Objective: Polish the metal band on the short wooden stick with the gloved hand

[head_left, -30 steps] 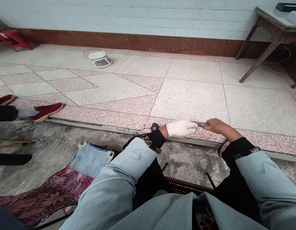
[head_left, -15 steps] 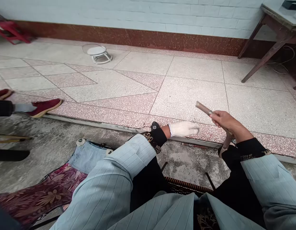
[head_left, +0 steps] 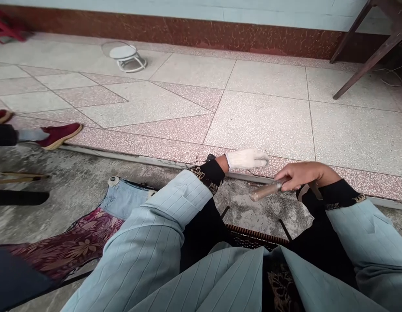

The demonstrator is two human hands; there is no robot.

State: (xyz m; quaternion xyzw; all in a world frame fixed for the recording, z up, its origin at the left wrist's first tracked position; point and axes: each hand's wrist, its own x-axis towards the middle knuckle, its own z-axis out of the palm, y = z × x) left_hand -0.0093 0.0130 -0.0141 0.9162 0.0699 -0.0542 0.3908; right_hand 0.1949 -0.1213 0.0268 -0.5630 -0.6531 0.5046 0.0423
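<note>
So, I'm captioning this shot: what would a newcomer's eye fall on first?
Probably the white glove on the left hand, near the middle of the picture, with the bare right hand beside it gripping a brown tool. Next might come the dark red shoe at the left, then the small white stool farther back on the tiled floor.

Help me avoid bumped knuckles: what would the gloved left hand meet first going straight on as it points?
Probably the right hand, which grips a brownish rod; it lies roughly in line with the left hand, across a gap. Depth is unclear, so the left hand might narrowly miss it.
</note>
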